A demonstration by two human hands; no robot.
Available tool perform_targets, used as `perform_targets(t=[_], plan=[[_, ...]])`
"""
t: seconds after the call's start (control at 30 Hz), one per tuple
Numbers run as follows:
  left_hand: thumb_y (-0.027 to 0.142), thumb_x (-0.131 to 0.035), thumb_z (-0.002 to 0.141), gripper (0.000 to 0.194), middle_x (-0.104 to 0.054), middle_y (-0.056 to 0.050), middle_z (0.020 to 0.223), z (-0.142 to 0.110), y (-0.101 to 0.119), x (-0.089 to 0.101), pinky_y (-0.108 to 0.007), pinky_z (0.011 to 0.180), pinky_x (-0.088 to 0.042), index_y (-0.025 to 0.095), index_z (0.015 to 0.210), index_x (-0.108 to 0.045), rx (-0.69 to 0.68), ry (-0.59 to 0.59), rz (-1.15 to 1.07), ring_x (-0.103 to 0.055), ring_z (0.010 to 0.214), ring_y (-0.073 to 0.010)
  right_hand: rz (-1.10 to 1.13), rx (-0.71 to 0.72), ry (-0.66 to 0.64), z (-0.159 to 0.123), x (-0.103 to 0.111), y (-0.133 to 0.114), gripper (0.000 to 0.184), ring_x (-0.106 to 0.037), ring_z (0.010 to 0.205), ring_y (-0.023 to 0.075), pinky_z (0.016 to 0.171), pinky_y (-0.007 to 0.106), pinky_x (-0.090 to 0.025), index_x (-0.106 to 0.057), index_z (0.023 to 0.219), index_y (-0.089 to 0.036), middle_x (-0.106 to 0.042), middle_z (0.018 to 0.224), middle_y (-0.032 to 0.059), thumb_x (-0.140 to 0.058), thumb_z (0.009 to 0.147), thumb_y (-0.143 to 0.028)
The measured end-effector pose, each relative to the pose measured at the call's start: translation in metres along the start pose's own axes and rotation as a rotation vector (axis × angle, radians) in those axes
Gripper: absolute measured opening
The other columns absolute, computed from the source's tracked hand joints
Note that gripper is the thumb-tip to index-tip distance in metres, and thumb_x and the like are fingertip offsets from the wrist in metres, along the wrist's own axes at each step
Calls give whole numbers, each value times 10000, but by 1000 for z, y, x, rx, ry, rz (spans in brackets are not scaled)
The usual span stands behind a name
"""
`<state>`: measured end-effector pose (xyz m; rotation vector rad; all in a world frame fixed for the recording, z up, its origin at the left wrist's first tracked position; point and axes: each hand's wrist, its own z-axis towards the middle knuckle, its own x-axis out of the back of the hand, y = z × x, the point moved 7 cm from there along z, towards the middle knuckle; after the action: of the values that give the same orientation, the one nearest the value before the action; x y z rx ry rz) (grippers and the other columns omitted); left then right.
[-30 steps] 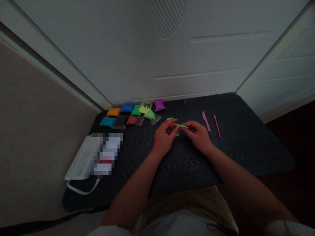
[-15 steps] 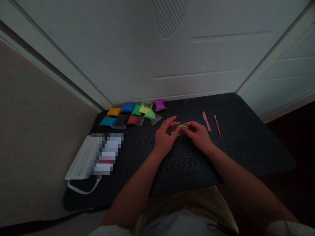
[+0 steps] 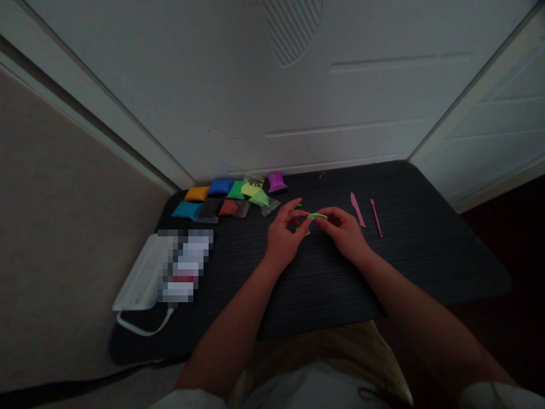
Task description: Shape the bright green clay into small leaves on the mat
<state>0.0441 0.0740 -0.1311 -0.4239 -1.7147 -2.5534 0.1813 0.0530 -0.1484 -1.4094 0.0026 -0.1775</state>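
Between my two hands, just above the dark table, is a small flat strip of light green modelling clay (image 3: 317,216). My left hand (image 3: 286,234) pinches its left end with thumb and a fingertip, the other fingers raised. The right end is pinched by my right hand (image 3: 343,232), thumb below and fingers above. Another bit of green clay (image 3: 304,232) shows beneath my left hand, partly hidden by the fingers. A pink plastic knife (image 3: 357,209) and a thin pink modelling stick (image 3: 376,218) lie to the right of my right hand.
Several packets of coloured clay, among them a purple packet (image 3: 277,182) and a teal packet (image 3: 188,210), lie at the back left. A white case (image 3: 142,278), a blurred-out device (image 3: 187,267) and a white cable (image 3: 145,333) occupy the left side. A white panel (image 3: 340,102) rises behind the table (image 3: 434,250).
The green strip has tilted, so more of its flat face shows. My left fingers have shifted slightly, and a sliver of green now shows behind them. Both hands stay in nearly the same place.
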Motion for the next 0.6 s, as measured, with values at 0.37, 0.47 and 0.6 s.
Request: perform_targets(t=[0.37,0.47,0.6], plan=[[230,-586,718,448,-621,-35,897,-2,-1,2,-308,727,-469,227,1137,-426,23,48,-26,-587,771,-134,25,-12,-12,1,-4,6,177,-551,670,124,623,275,-452,-568,810,-217,-593,755,-6,-599,700,-352],[231,-578,725,414,-625,-33,877,-1,-1,2,-316,733,-469,225,1116,-443,32,37,-37,-589,764,-136,13,-15,-21,0,-5,7,179,-553,676,127,622,276,-454,-563,813,-221,-595,765,-3,-594,704,-359],[231,-580,725,418,-626,-31,869,-1,-2,2,-320,747,-468,224,1120,-442,37,39,-45,-589,765,-135,-15,-8,-30,-1,-6,5,176,-547,660,124,606,268,-444,-563,815,-220,-594,756,-4,-586,711,-360]])
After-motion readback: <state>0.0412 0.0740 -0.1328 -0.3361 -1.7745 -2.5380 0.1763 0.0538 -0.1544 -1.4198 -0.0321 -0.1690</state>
